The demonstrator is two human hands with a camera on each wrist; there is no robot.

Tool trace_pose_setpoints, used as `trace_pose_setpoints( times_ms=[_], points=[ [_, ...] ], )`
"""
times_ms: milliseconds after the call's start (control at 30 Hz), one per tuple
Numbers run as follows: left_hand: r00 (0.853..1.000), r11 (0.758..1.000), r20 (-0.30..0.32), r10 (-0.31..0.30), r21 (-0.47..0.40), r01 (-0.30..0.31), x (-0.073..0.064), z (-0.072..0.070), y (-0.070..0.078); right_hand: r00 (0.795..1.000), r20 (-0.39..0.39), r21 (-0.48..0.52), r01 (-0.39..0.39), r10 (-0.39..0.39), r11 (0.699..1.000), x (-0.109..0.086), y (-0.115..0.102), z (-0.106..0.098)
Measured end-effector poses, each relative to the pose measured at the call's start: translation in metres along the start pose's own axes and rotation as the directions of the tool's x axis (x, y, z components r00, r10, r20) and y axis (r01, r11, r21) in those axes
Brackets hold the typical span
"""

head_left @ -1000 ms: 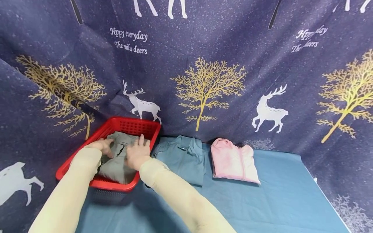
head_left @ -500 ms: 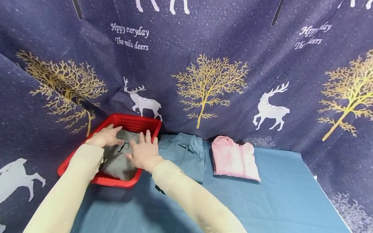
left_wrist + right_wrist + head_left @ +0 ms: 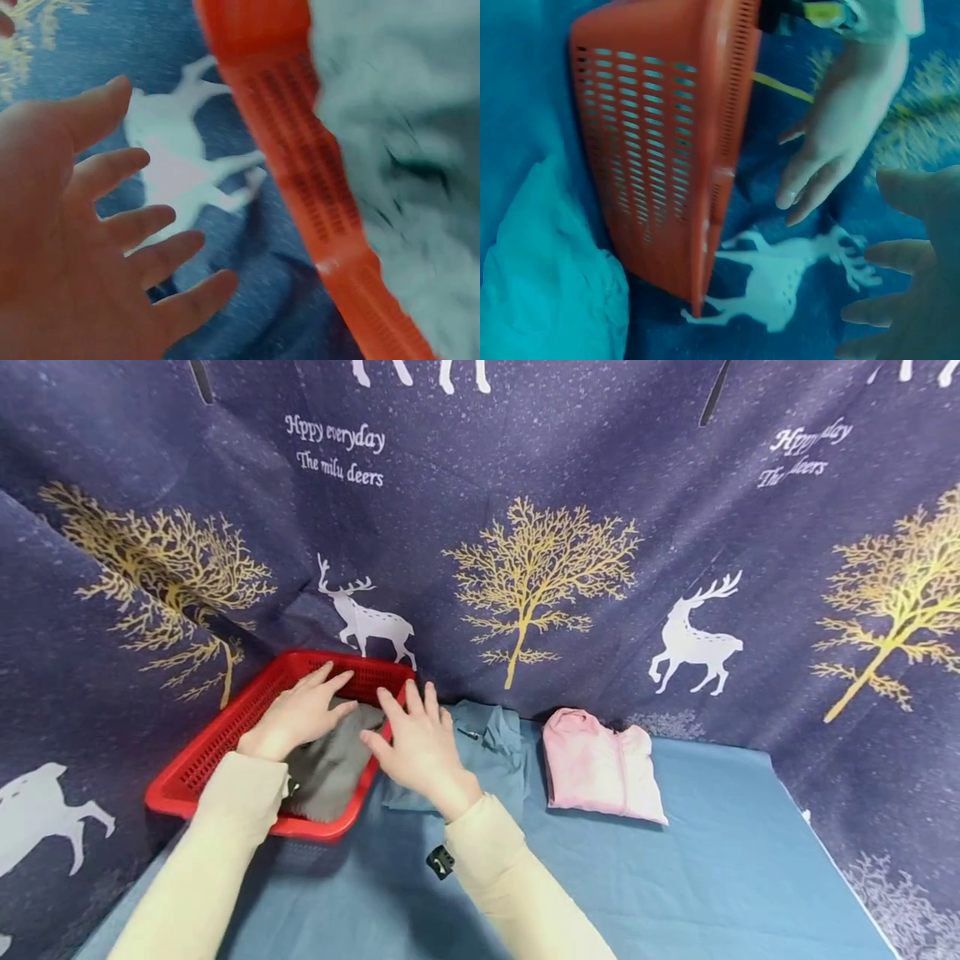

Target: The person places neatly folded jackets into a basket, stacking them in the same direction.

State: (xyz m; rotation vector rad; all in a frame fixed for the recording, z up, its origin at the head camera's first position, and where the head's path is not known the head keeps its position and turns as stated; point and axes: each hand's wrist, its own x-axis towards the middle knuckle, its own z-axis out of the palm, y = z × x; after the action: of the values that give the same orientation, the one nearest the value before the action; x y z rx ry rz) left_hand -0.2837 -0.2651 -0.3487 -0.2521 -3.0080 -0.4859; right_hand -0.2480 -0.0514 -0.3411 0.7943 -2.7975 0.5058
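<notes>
A folded grey garment [image 3: 330, 772] lies in the red plastic basket [image 3: 213, 739] at the left of the head view. Over the basket hovers my left hand [image 3: 300, 717], its fingers spread; the left wrist view shows this hand [image 3: 97, 225] holding nothing. My right hand [image 3: 423, 747] is spread over the basket's right side, between it and a folded teal shirt [image 3: 491, 752]. In the right wrist view that hand [image 3: 915, 277] appears partly, apart from the basket's perforated wall [image 3: 649, 142]. The hands cover part of the grey garment and of the shirt.
A folded pink zip jacket [image 3: 603, 768] lies right of the teal shirt on the blue-covered table [image 3: 720, 843]. Behind the table hangs a dark blue curtain [image 3: 585, 443] with printed deer and trees.
Both hands have lifted off the grey garment and moved to the right, fingers spreading. The garment stays in the basket; the teal shirt and pink jacket have not moved.
</notes>
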Motion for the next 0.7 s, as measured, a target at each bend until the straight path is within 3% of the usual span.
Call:
trace_pose_setpoints(
  times_ms=[100,267,433,567,700],
  points=[
    [0.999,0.999,-0.044,0.010,-0.044,-0.012,-0.002,0.001,0.016,0.999,-0.034,0.125,-0.017,0.021,0.992,-0.008,0.011,-0.006],
    [0.996,0.993,-0.088,0.014,-0.114,-0.024,-0.003,0.007,0.041,0.992,-0.097,0.341,-0.038,0.076,0.939,-0.021,0.035,-0.011],
    [0.980,0.983,-0.187,0.071,-0.152,-0.100,0.000,0.021,0.062,0.969,-0.201,0.434,-0.041,0.141,0.900,-0.039,0.070,-0.015],
    [0.962,0.964,-0.245,0.117,-0.206,-0.170,0.002,0.034,0.078,0.959,-0.218,0.483,-0.056,0.182,0.874,-0.060,0.101,-0.018],
    [0.954,0.947,-0.265,0.138,-0.245,-0.206,0.003,0.044,0.094,0.953,-0.223,0.516,-0.061,0.203,0.854,-0.083,0.132,-0.023]
  ],
)
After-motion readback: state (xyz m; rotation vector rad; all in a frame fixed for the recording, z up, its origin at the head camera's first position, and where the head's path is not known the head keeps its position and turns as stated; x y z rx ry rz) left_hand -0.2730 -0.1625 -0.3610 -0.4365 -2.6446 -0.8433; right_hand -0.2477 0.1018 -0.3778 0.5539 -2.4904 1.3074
